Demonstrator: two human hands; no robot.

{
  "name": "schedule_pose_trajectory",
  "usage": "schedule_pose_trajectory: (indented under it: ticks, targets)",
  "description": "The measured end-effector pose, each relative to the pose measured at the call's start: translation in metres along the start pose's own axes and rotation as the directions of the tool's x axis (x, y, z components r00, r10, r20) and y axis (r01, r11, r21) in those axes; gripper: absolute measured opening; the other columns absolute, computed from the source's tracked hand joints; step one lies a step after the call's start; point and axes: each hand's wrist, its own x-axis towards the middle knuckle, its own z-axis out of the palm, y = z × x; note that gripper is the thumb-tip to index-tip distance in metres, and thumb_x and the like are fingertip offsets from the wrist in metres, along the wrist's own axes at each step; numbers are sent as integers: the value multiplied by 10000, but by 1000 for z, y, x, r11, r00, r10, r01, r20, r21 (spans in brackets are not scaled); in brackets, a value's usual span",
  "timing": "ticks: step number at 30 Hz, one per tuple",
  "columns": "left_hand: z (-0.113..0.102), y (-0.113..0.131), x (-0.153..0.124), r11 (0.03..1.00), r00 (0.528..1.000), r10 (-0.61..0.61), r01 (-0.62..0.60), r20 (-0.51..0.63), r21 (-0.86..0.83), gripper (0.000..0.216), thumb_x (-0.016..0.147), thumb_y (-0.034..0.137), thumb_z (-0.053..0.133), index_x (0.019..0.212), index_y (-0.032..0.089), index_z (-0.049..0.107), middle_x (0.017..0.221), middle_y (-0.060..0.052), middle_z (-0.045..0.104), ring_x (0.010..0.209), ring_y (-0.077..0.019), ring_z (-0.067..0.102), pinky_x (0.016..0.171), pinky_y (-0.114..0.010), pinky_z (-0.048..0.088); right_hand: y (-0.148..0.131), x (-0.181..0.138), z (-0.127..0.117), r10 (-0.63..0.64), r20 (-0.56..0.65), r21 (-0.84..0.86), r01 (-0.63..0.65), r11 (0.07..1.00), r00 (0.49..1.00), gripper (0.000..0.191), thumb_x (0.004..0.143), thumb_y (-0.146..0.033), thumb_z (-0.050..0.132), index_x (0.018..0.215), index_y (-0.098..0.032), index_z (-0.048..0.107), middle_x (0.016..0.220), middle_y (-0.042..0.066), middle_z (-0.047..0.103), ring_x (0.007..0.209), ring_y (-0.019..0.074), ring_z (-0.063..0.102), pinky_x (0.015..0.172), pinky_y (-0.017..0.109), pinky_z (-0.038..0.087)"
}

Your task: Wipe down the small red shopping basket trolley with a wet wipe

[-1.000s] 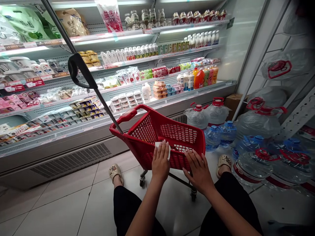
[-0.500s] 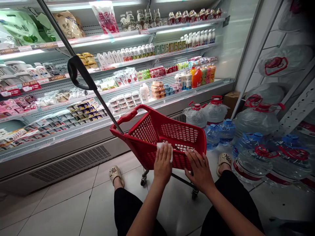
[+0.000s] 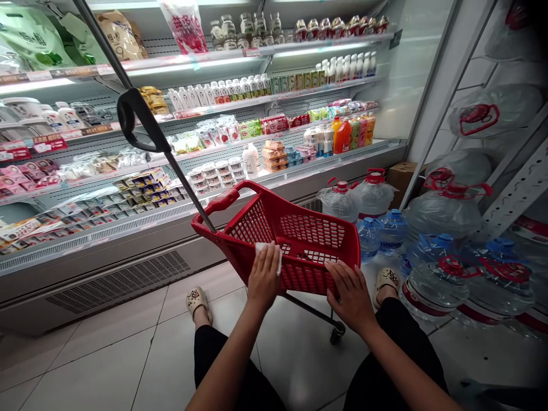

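A red plastic shopping basket [image 3: 299, 228] on wheels stands on the tiled floor in front of me. My left hand [image 3: 264, 275] lies flat on its near side and presses a white cloth [image 3: 268, 253] against the rim. My right hand [image 3: 351, 295] rests on the basket's near right side, fingers spread over the mesh, holding nothing. The basket's long grey pull handle [image 3: 143, 123] with a black grip leans up to the left. My knees and two sandalled feet frame the basket.
An open chiller cabinet [image 3: 180, 137] with shelves of dairy and drinks runs along the back and left. Large water jugs [image 3: 440, 240] with red caps crowd the floor and a rack on the right. A cardboard box [image 3: 405, 174] sits in the corner.
My left hand has slid the white cloth to the left along the basket's near rim. The basket has tilted a little, and my right hand stays on its right side.
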Motion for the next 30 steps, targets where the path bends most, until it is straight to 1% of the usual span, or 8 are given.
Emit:
schedule_pose_trajectory:
  ticks: [3,5,10,15,20,23,26,30]
  targets:
    - [-2,9,-2,992,992,124,-123,19,-7,705,980,129,439,1656,121,240,1703,-114,290,1583,-268,253,1286,-443,289,9,-5,2,-12,-48,13,13,1000,999,772,954,-230,526,1660,-278,216,1537,58,547,1453,275,451,1262,529,256]
    - [-6,5,-2,985,984,173,-173,33,-7,696,993,139,438,1659,141,239,1705,-106,287,1582,-259,257,1287,-438,289,17,-9,2,-24,-79,16,26,1000,997,764,949,-219,532,1651,-288,240,1516,55,566,1437,273,471,1257,525,269]
    - [-14,-17,-2,999,999,37,-37,2,30,705,990,149,455,1657,115,232,1686,-147,319,1577,-285,271,1288,-485,280,28,-18,2,-1,-121,21,4,1000,993,737,942,-240,535,1634,-278,287,1488,71,582,1424,293,485,1248,550,267]
    - [-23,-27,-3,980,979,197,-199,50,32,644,1020,187,436,1642,117,280,1701,-119,292,1583,-268,253,1302,-456,246,32,-23,2,15,-155,-1,-15,1000,988,706,940,-253,539,1613,-251,325,1460,95,599,1406,304,497,1239,562,269]
    - [-36,-56,1,995,999,15,-19,34,101,587,1014,188,449,1588,84,379,1668,-152,357,1558,-281,321,1302,-478,247,33,-24,-1,-9,-157,6,10,1000,988,704,945,-267,544,1615,-257,330,1459,95,607,1385,301,520,1233,549,290]
    - [-39,-64,1,993,997,69,-73,44,95,594,1016,215,461,1591,95,377,1657,-150,382,1559,-275,318,1299,-485,260,33,-27,0,34,-158,36,-29,999,987,689,959,-294,535,1618,-272,336,1475,95,596,1392,311,518,1236,554,284]
    - [-42,-73,1,984,985,152,-158,83,77,585,1023,216,440,1597,122,373,1653,-120,400,1550,-248,340,1298,-466,269,39,-32,4,1,-171,23,2,1000,985,689,968,-309,535,1626,-280,330,1465,103,603,1384,322,529,1225,557,309]
    - [-48,-81,1,994,999,-4,-1,48,114,578,1012,195,430,1580,96,397,1640,-146,414,1544,-268,352,1288,-483,288,45,-37,11,-28,-203,3,29,1000,979,693,967,-337,532,1629,-298,328,1435,93,628,1348,325,558,1217,561,325]
